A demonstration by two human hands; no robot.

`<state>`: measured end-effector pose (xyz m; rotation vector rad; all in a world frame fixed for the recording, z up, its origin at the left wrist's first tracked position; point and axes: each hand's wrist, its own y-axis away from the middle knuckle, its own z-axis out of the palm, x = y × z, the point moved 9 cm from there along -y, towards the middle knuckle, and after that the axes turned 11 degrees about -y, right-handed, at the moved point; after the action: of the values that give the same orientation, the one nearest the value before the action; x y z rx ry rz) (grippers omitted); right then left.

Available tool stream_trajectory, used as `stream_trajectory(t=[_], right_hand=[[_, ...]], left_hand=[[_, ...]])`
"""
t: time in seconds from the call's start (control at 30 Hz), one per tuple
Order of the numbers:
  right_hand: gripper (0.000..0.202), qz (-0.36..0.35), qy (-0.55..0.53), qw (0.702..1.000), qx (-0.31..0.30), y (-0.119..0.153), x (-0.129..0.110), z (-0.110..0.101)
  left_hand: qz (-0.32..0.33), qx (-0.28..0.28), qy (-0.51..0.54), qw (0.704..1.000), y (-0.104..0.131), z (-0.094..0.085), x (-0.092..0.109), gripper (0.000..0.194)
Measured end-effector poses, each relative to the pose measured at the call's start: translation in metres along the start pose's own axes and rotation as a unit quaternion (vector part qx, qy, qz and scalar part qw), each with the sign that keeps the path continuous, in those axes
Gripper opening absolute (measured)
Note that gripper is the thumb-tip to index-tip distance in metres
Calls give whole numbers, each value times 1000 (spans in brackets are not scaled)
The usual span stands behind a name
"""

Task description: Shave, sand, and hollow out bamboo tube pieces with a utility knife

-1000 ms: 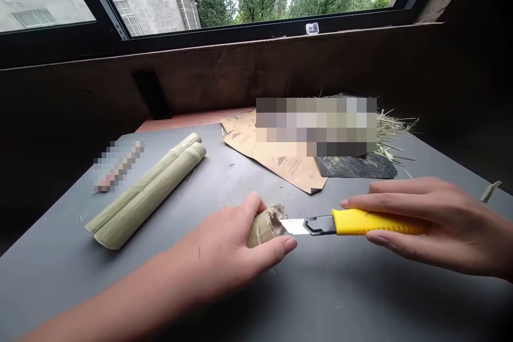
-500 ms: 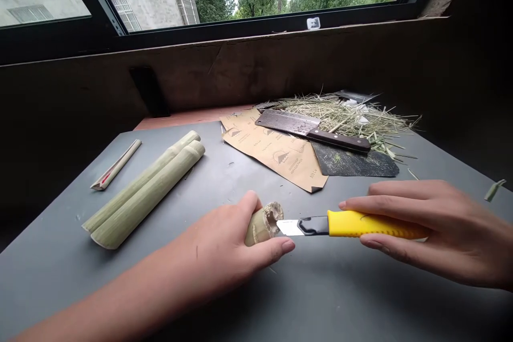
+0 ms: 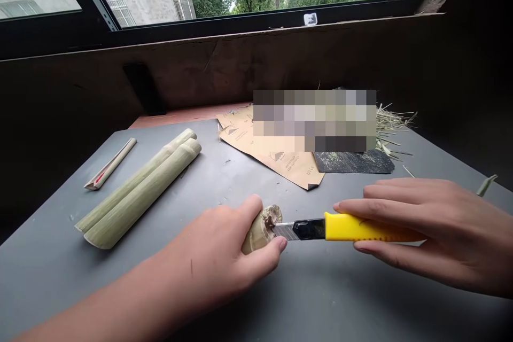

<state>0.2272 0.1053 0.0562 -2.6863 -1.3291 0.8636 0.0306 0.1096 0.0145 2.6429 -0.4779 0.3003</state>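
My left hand (image 3: 234, 248) is closed round a short piece of bamboo (image 3: 256, 235), its rough, hollowed end facing right. In my right hand (image 3: 433, 230) lies a yellow utility knife (image 3: 360, 227), gripped between thumb and fingers. Its blade (image 3: 285, 231) points left, and the tip meets the hollow end of the bamboo close to my left thumb. How far the tip reaches inside is hidden.
Two split bamboo lengths (image 3: 144, 192) lie at the left, beside a thinner bamboo strip (image 3: 112, 164) with red inside. Brown-backed sandpaper (image 3: 276, 155), a dark sandpaper sheet (image 3: 355, 162) and shavings (image 3: 395, 117) lie at the back of the grey table (image 3: 160, 288). A pixelated patch covers part there.
The knife has rolled, so its blade's flat face looks darker, and its tip sits at the bamboo's opening. The bamboo is tilted slightly more. The whole view has shifted a little.
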Motion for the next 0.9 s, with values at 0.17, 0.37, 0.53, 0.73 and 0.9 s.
stream_trajectory(t=[0.17, 0.37, 0.53, 0.73, 0.9], right_hand=[[22, -7, 32, 999, -3, -1, -4, 2], [24, -32, 99, 995, -6, 0, -11, 3], [17, -29, 136, 990, 20, 1, -15, 2], [20, -48, 199, 977, 53, 2, -19, 4], [16, -55, 195, 978, 49, -3, -17, 6]], left_hand=[[7, 14, -52, 999, 0, 2, 2, 47], [-16, 2, -93, 996, 3, 4, 3, 42], [-33, -7, -64, 997, 2, 3, -1, 44], [-53, -7, -49, 997, -4, 0, -8, 45], [-46, -17, -30, 998, -7, 0, -11, 46]])
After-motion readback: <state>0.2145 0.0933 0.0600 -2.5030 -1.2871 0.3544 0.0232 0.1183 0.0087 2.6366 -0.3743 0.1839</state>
